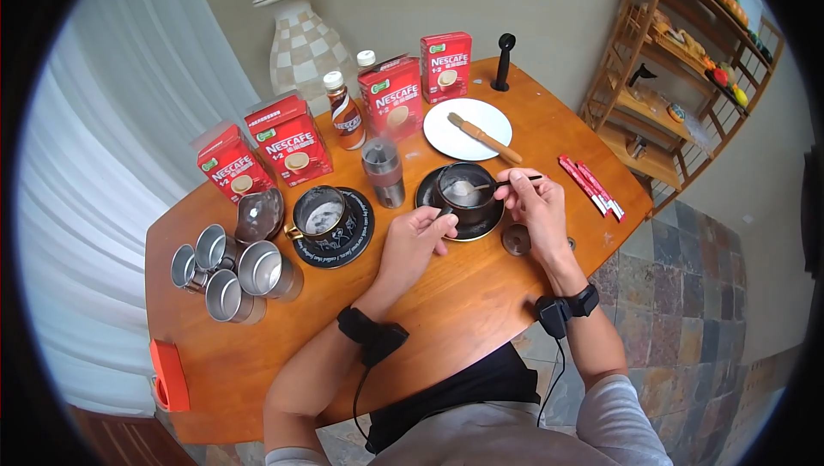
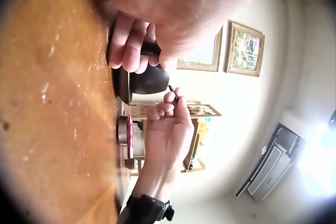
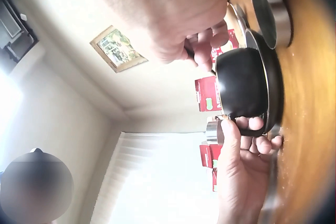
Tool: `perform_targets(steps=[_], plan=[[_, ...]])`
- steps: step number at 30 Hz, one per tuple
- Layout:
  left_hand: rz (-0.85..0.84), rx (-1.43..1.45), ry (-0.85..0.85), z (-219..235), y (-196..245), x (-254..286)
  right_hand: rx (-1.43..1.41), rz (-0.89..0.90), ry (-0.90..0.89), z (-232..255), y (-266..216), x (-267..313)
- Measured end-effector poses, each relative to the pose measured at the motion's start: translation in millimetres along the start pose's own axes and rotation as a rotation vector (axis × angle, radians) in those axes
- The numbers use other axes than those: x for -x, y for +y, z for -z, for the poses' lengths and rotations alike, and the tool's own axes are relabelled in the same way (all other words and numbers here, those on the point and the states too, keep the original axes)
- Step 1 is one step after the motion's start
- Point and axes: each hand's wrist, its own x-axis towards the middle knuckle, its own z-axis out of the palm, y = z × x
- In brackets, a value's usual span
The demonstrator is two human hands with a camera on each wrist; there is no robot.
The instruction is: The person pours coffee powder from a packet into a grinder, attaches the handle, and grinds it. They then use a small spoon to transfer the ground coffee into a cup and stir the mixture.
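In the head view, my left hand (image 1: 414, 245) holds the handle of a black cup (image 3: 241, 82), its thumb on top and fingers beneath. The cup stands upright on a black saucer (image 1: 470, 234) with a gold rim. My right hand (image 1: 536, 213) pinches the dark handle of a spoon (image 1: 464, 189), whose pale bowl dips into the cup. Whitish material lines the inside of the cup. Close to the right wrist lies a small dark round lid (image 1: 515, 240). Left of the cup stands a grey coffee grinder (image 1: 384, 176) with a brown band.
A second black cup (image 1: 319, 215) sits on a lettered saucer (image 1: 361, 241), near several metal cups (image 1: 225, 296). Red Nescafe boxes (image 1: 289, 142) and a bottle (image 1: 346, 118) line the back. A brush (image 1: 485, 138) lies across a white plate (image 1: 440, 127); red sachets (image 1: 590, 185) lie right.
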Motion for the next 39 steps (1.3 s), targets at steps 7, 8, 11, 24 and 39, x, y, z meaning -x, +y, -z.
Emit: perform_targets(steps=[7, 8, 11, 24, 39], plan=[[0.018, 0.018, 0.012, 3.5, -1.1, -1.0, 0.027, 0.027, 0.045, 1.6, -1.1, 1.4], [0.017, 0.015, 0.017, 2.9, 1.9, 0.6, 0.032, 0.035, 0.051, 2.3, -1.2, 1.5], [0.031, 0.09, 0.077, -6.0, 0.9, 4.7, 0.041, 0.037, 0.059, 3.0, -2.0, 1.0], [-0.249, -0.69, 0.228, 21.0, 60.9, 37.8, 0.033, 0.075, 0.057, 3.0, 3.2, -1.3], [0.219, -1.01, 0.189, 184.3, 67.6, -12.9, 0.007, 0.081, 0.038, 2.7, 1.7, -6.5]])
